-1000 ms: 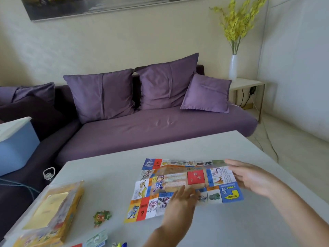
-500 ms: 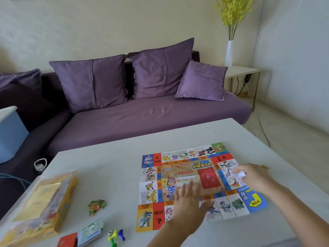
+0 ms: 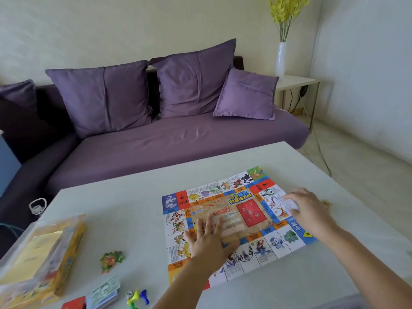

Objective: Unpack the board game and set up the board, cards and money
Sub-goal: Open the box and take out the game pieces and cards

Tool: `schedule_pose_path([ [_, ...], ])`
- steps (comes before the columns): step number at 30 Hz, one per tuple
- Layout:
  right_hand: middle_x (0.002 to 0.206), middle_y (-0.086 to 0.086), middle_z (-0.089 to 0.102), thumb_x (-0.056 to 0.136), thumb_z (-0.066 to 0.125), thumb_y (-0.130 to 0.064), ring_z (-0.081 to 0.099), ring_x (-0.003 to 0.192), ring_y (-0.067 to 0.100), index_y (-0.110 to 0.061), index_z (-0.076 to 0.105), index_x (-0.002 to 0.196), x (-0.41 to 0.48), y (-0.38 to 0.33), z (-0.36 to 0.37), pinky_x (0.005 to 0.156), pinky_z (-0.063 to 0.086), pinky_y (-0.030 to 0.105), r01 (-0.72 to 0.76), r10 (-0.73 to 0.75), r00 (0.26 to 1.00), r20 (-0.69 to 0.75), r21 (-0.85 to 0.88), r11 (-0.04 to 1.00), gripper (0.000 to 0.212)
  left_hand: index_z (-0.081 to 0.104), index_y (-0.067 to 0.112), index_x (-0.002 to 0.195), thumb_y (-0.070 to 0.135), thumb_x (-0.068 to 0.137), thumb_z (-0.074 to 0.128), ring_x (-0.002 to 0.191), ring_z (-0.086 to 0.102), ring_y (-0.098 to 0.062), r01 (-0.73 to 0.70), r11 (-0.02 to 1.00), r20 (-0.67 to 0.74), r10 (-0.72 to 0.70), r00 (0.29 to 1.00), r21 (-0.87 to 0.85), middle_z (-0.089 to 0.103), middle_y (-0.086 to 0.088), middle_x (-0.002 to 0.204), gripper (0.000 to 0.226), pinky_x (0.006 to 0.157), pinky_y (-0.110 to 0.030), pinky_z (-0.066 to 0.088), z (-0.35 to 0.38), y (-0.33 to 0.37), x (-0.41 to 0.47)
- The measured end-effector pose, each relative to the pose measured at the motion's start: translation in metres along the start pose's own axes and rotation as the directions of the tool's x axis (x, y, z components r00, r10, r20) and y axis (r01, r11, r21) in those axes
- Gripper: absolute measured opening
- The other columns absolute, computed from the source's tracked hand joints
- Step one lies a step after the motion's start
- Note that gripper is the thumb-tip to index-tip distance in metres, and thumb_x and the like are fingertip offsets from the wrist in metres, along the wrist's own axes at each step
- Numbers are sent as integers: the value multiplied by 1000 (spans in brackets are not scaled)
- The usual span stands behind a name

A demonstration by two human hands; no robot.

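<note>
Looks like the board-laying step: smoothing board flat on table, printed side up, skewed against the table edge. Pressing down with left hand at board's left-centre, palm flat, fingers straight and spread, nothing grasped. Resting right hand on board's right-hand column, palm down, fingers loosely extended over the squares, released; no pinch visible. Reaching in from board's near side with both forearms, the left one crossing its near-left corner. Cards and money not set out yet: money and red cards stacked well left of board's near-left corner, pawns and die between that stack and board. Small green-orange piece left of board, box farther left. Next, probably: lift both hands, check the folds lie down, then reach left for cards and money and place them on or beside board. Calls for a straight-up lift; looks thin enough to slide or spring at the creases.
</note>
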State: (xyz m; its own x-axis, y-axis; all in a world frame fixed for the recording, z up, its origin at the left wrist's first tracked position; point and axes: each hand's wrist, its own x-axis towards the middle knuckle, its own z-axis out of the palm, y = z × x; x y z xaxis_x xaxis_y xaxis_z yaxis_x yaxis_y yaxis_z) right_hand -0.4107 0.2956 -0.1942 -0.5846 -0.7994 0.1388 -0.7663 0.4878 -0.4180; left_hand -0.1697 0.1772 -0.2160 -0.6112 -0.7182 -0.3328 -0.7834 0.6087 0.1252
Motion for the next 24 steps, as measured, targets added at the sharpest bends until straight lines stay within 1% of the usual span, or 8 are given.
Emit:
schedule_pose_path([
  [1, 143, 5, 42, 87, 64, -5, 37, 131, 21, -15, 60, 126, 2, 2, 1, 94, 41, 31, 2, -3, 999, -40, -19, 1000, 41, -14, 35, 149, 85, 60, -5, 143, -23, -29, 8, 1000, 7, -8, 1000, 13, -25, 4, 156, 102, 107, -67, -9, -1, -1, 3],
  [3, 146, 10, 38, 84, 67, -5, 24, 138, 28, -13, 62, 124, 8, 8, 0, 98, 43, 41, -12, 7, 994, -109, -37, 999, 41, -14, 35, 149, 82, 77, 10, 143, -23, -29, 13, 1000, 14, -14, 1000, 24, -25, 4, 156, 89, 107, -67, -9, -4, -3, 9],
  [7, 154, 6, 28, 97, 51, -29, 12, 144, 36, -23, 56, 131, 17, 29, 2, 108, 30, 42, -91, 82, 995, -60, -168, 982, 36, -13, 36, 149, 80, 80, 17, 143, -23, -28, 0, 1000, 6, 0, 1000, 30, -24, 4, 157, 88, 108, -67, -8, -7, -6, 19],
  [10, 144, 13, 45, 93, 61, -25, 29, 137, 45, -19, 65, 120, 18, 42, 12, 104, 35, 49, -44, 32, 997, -70, -176, 983, 28, -12, 36, 149, 80, 80, 16, 144, -21, -27, -7, 999, -15, 8, 1000, 40, -21, 5, 157, 87, 109, -66, -7, -9, -11, 26],
  [12, 110, 18, 64, 73, 80, -6, 56, 108, 48, -8, 73, 90, 14, 53, 22, 82, 51, 54, 50, -77, 982, -173, -155, 987, 19, -10, 35, 150, 79, 81, 17, 145, -19, -26, -11, 998, -30, 13, 999, 60, -19, 5, 158, 86, 110, -66, -5, -11, -13, 31],
  [15, 75, 8, 59, 54, 83, 10, 60, 67, 34, -9, 63, 68, 5, 65, 25, 57, 50, 39, 120, -164, 959, -230, -195, 973, 31, -7, 33, 151, 74, 84, 23, 145, -16, -28, -6, 997, -37, 9, 999, 80, -15, 2, 159, 84, 110, -66, -2, -17, -10, 36],
  [18, 72, 7, 55, 59, 79, 13, 55, 58, 30, -9, 61, 70, -8, 75, 21, 53, 44, 35, 126, -176, 947, -267, -195, 973, 31, 2, 33, 151, 66, 88, 36, 146, -13, -28, 7, 1000, -76, -8, 997, -9, -8, 0, 160, 80, 113, -63, 0, -18, -3, 38],
  [24, 86, 10, 61, 75, 69, 9, 58, 70, 36, -8, 67, 86, -42, 110, 10, 65, 47, 41, 43, -73, 947, -313, -99, 994, 21, 7, 33, 151, 63, 90, 37, 146, -9, -28, 27, 998, -116, -32, 993, -51, -1, -3, 159, 75, 115, -60, 5, -14, -2, 34],
])
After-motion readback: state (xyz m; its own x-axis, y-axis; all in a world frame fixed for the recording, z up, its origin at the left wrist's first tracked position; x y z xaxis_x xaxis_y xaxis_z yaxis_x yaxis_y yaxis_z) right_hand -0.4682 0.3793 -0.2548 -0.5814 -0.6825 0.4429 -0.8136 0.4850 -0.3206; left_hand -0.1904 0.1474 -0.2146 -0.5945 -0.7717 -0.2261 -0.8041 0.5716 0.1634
